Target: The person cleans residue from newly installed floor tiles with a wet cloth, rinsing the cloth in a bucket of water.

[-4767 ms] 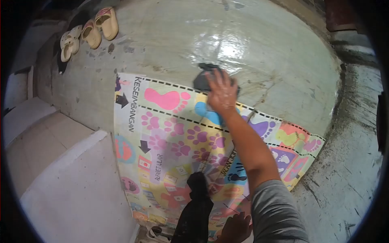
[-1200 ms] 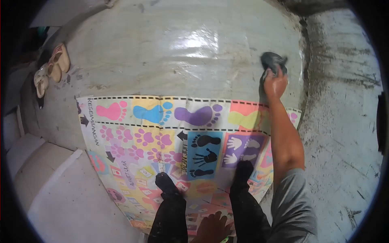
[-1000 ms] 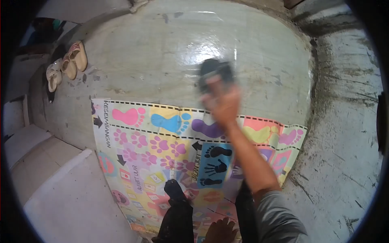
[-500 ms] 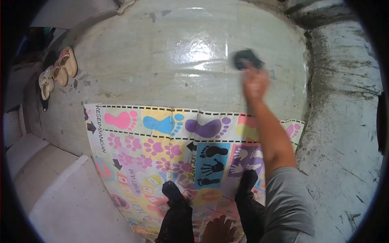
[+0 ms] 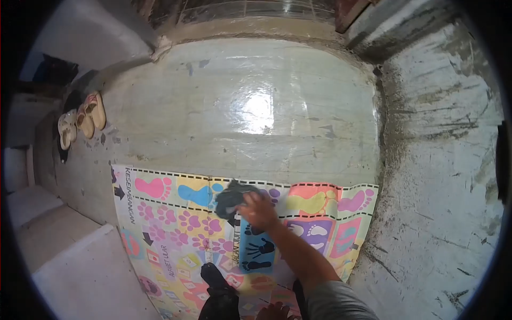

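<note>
My right hand (image 5: 257, 212) is closed on a dark grey cloth (image 5: 230, 200). The bunched cloth lies on the upper strip of a colourful printed mat (image 5: 304, 204), between the blue and purple footprints. It covers part of both prints. Low in the view, between my legs, only the fingers of my left hand (image 5: 274, 311) show above the frame's bottom edge. They look stretched out over the mat, with nothing seen in them. My dark-clad foot (image 5: 213, 274) rests on the mat.
Beyond the mat stretches a shiny greenish floor (image 5: 202, 117) with dark scuffs. Several pale shoes (image 5: 85, 121) stand at the left. A stained wall (image 5: 432, 160) borders the right side, and a white block-like surface (image 5: 90, 277) sits at lower left. A raised edge (image 5: 240, 29) crosses the back.
My right hand has brought the cloth from the bare floor at upper right down and left onto the mat. The view has tilted up, and my left hand now shows less.
</note>
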`<state>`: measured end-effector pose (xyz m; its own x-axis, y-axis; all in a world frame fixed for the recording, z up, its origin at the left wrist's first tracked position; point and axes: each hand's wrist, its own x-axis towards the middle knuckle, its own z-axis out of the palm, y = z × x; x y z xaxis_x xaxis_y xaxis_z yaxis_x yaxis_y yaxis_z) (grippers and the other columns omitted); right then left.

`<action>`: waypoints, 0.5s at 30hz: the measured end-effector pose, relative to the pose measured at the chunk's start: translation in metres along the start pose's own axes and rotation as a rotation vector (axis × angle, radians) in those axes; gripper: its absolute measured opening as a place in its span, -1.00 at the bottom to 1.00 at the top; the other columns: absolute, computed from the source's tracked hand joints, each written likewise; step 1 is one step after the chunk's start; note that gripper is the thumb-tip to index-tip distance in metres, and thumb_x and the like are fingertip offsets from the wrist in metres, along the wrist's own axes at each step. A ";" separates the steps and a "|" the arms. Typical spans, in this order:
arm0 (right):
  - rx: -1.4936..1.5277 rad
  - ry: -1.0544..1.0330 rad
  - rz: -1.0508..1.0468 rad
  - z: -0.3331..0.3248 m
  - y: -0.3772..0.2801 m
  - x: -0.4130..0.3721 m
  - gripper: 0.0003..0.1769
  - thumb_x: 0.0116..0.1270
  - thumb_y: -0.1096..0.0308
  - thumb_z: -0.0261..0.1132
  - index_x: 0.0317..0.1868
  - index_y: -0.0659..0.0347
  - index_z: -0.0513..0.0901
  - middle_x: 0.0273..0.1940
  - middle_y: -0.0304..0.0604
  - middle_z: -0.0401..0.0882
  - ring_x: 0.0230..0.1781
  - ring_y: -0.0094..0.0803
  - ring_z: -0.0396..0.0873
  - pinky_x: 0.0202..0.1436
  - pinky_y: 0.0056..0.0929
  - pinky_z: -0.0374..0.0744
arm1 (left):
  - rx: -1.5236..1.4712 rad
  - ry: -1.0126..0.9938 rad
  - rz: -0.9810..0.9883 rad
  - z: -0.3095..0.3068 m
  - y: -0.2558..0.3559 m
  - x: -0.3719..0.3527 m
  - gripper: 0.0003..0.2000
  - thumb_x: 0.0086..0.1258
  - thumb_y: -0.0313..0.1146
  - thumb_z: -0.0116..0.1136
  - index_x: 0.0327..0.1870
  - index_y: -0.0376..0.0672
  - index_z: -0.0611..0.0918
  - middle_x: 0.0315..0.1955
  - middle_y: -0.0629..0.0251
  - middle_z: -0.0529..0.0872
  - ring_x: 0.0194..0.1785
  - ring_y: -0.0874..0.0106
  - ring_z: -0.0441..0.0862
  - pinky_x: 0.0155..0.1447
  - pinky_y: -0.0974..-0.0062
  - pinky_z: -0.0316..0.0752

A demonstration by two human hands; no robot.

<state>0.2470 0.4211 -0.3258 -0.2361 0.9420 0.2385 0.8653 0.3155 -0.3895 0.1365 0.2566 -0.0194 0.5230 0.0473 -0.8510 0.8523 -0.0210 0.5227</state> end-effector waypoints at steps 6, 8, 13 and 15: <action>-0.318 0.094 0.700 -0.099 0.199 -0.059 -0.69 0.38 0.17 0.35 0.09 -0.07 0.80 0.01 0.01 0.62 0.09 0.04 0.58 0.10 0.11 0.56 | 0.027 0.133 0.020 0.013 -0.016 -0.002 -0.56 0.63 -0.05 0.12 0.22 -0.27 0.65 0.22 -0.05 0.63 0.17 -0.02 0.66 0.19 -0.03 0.63; -0.586 -0.100 1.141 -0.155 0.252 -0.059 -0.65 0.40 0.14 0.36 0.17 -0.15 0.78 0.07 0.03 0.58 0.13 0.04 0.57 0.14 0.12 0.56 | 0.024 0.100 0.022 0.008 -0.015 -0.016 -0.57 0.63 -0.05 0.12 0.20 -0.26 0.66 0.20 -0.04 0.64 0.16 -0.01 0.66 0.22 0.00 0.61; -0.633 -0.152 0.989 -0.327 0.201 -0.026 -0.59 0.46 0.10 0.31 0.28 -0.14 0.68 0.16 0.02 0.53 0.19 0.02 0.51 0.15 0.17 0.50 | 0.040 0.187 0.030 0.033 -0.047 -0.032 -0.57 0.65 -0.04 0.07 0.22 -0.23 0.69 0.15 -0.02 0.72 0.23 0.03 0.64 0.30 0.13 0.58; -0.593 0.095 0.774 -0.363 0.139 -0.057 -0.57 0.38 0.17 0.38 0.25 -0.10 0.72 0.04 0.17 0.56 0.09 0.19 0.55 0.12 0.18 0.51 | 0.180 0.335 0.021 0.063 -0.072 -0.050 -0.55 0.66 -0.03 0.04 0.24 -0.23 0.69 0.18 -0.05 0.72 0.29 0.05 0.63 0.32 0.14 0.58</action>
<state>0.5412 0.3693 -0.0704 0.5043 0.8432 0.1860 0.8542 -0.5188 0.0356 0.0488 0.1927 -0.0175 0.5349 0.3682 -0.7605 0.8443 -0.1989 0.4976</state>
